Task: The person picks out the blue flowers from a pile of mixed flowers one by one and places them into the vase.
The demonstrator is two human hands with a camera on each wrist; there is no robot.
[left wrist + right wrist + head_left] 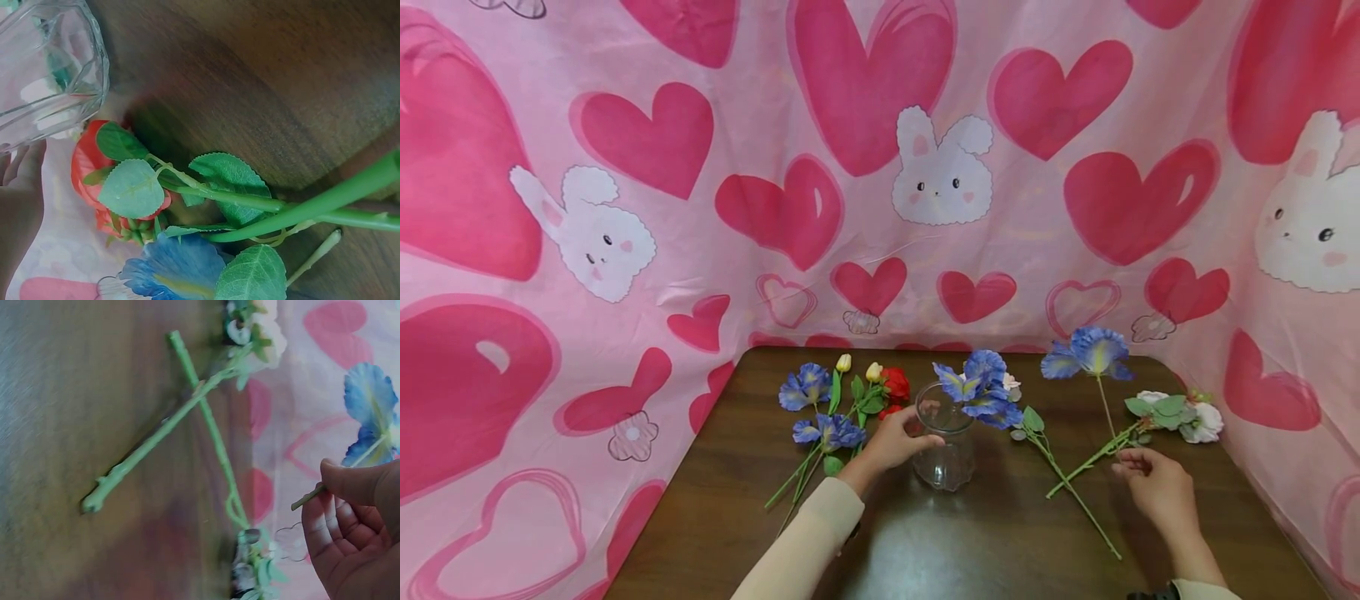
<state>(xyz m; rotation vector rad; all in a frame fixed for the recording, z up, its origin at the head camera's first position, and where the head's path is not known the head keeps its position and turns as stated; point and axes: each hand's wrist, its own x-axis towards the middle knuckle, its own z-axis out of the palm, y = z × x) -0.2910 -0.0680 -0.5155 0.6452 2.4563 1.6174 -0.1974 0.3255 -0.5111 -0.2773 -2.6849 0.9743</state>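
Note:
My left hand [891, 443] grips the clear glass vase [943, 468], its thumb on the near side below the rim. A blue iris [985, 387] overlaps the vase's rim on the right in the head view. In the right wrist view, my right hand [350, 531] pinches another blue iris [369, 403] between thumb and fingertips, near the cut end of its short stem [306, 498]. That bloom stands upright above the hand in the head view. Below it, two stems of white roses [1201, 422] cross on the table.
Left of the vase lie two blue irises [805, 387], yellow tulips [844, 363] and red flowers [895, 385] with green leaves. The dark wooden table [940, 550] meets a pink heart-printed cloth [865, 233] at its back and sides.

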